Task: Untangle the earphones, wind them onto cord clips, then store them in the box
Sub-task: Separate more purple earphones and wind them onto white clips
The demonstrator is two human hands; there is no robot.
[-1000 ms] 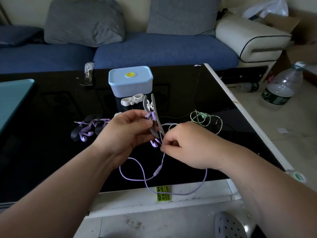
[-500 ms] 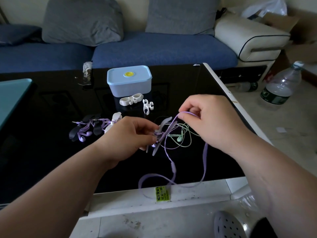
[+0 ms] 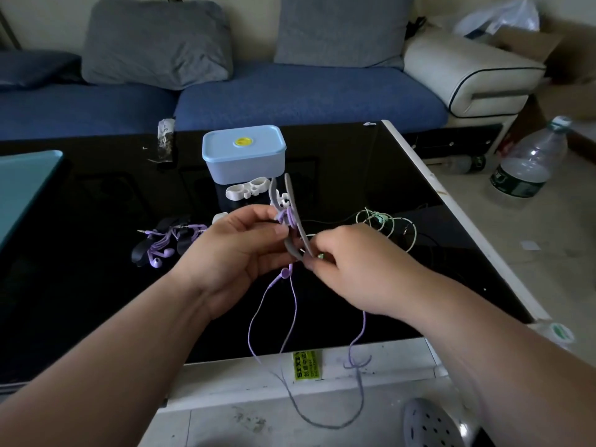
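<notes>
1. Purple earphones [image 3: 285, 273] are up in the air over the near part of the black table [image 3: 354, 172], caught between both hands in the head view.
2. Left hand [image 3: 238, 250]: thumb and fingers pinch the grey cord clip [image 3: 294, 204] at its middle, right where a few purple turns sit on it. The clip stands nearly upright, top end tipped slightly left.
3. Right hand [image 3: 358, 269]: fingers curled tight at the clip's lower end, pinching the purple cord. A strand comes out below that hand.
4. One earbud dangles just under the left fingers. Loose cord hangs in long loops past the table's near edge, down toward the floor.
5. Behind the hands, the light blue box [image 3: 244, 156] sits on the table with its lid on, yellow dot in the middle of the lid.
6. Just in front of the box lies a white clip [image 3: 246, 188].
7. Left of the hands, a second purple set [image 3: 161, 246] lies wound on a black clip on the table.
8. Right of the hands, pale green earphones [image 3: 383, 224] lie in a loose tangle on the glass.
9. Off the table's right edge, a water bottle [image 3: 525, 166] stands on the floor; a blue sofa [image 3: 290, 91] runs along the back.
</notes>
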